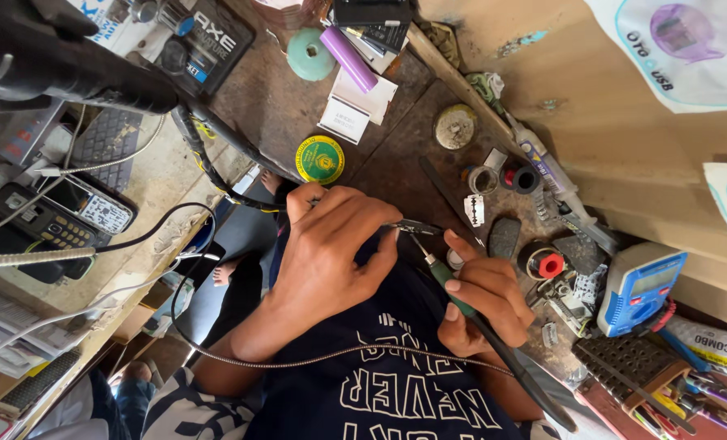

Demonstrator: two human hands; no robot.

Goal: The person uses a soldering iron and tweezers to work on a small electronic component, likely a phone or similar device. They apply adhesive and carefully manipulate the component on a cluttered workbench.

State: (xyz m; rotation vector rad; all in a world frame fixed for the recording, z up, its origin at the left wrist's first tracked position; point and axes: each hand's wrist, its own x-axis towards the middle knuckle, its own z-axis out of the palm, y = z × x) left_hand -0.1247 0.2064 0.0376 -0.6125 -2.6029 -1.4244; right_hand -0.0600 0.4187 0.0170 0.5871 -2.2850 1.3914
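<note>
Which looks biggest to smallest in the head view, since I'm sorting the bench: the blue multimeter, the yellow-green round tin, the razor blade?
1. Blue multimeter
2. Yellow-green round tin
3. Razor blade

All lie on the same bench, so the order seems safe.

Glossy green plastic soldering-iron handle [443, 277], worn matt wooden bench [396, 155]

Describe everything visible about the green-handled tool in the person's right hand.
The green-handled tool looks like a soldering iron: a slim green grip running into a long black rear section with a thin metal tip at the front. The right hand holds it pen-style, angled up and left. Its tip sits close to the tweezers pinched in the left hand, above the dark workbench. Whether the tip touches them cannot be told.
</note>
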